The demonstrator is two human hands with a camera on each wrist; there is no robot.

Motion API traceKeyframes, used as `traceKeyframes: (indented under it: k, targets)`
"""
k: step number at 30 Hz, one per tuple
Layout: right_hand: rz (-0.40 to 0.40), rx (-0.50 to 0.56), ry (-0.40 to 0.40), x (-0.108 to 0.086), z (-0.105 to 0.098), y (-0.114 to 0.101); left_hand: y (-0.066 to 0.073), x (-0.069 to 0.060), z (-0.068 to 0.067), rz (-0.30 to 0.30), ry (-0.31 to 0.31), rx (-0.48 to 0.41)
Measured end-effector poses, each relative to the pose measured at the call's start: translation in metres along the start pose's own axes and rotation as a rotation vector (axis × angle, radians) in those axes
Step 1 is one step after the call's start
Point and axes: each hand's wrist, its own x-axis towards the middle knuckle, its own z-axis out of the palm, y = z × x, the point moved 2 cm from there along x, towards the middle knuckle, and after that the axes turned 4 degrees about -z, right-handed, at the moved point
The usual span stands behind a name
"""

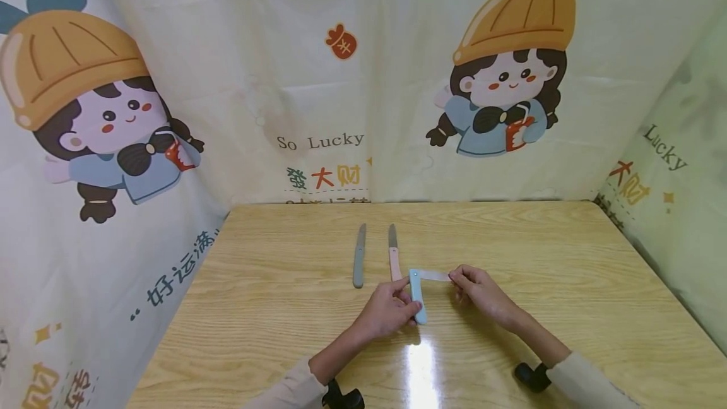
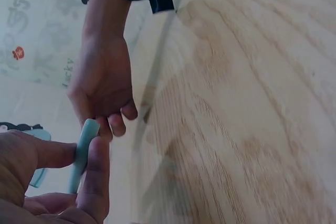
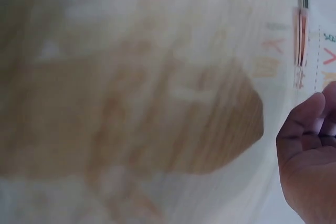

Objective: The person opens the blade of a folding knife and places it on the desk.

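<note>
A folding knife with a light blue handle (image 1: 416,295) is held above the table, its blade (image 1: 435,276) swung out at about a right angle to the handle. My left hand (image 1: 389,311) grips the handle between thumb and fingers; the left wrist view shows the handle (image 2: 84,153) pinched there too. At the blade's tip, my right hand (image 1: 479,292) pinches with thumb and forefinger. Just beyond the left hand lies a pink-handled knife (image 1: 394,257), its lower end hidden by the fingers. To its left lies a grey-handled knife (image 1: 359,264). Both have their blades pointing away.
The wooden table (image 1: 255,308) reaches back to a printed curtain (image 1: 409,175), which also hangs at both sides. Bright light reflects off the tabletop near the front. A black wrist device (image 1: 532,376) sits by the right sleeve, another (image 1: 342,396) by the left.
</note>
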Motion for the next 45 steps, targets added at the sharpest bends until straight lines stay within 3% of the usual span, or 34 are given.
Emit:
traceKeyframes:
  k: [5,10,19,25,33,45]
  targets:
    - [0.02,-0.014,0.069,0.004,-0.006,-0.002,0.004,-0.005,0.005,0.0,-0.056,-0.038]
    - [0.015,-0.011,0.081,0.01,-0.008,-0.002,0.005,-0.006,0.006,-0.015,-0.064,-0.04]
    - [0.019,-0.041,0.086,0.02,-0.009,0.001,0.003,-0.009,0.006,-0.037,-0.084,0.004]
    - [0.028,-0.039,0.101,0.025,-0.007,0.001,0.0,-0.01,0.008,-0.07,-0.118,-0.003]
    - [0.018,-0.02,0.096,0.029,-0.002,-0.002,0.003,-0.01,0.01,-0.1,-0.179,0.063]
    - [-0.009,-0.062,0.07,0.033,0.005,-0.004,0.004,-0.012,0.013,-0.094,-0.232,0.082]
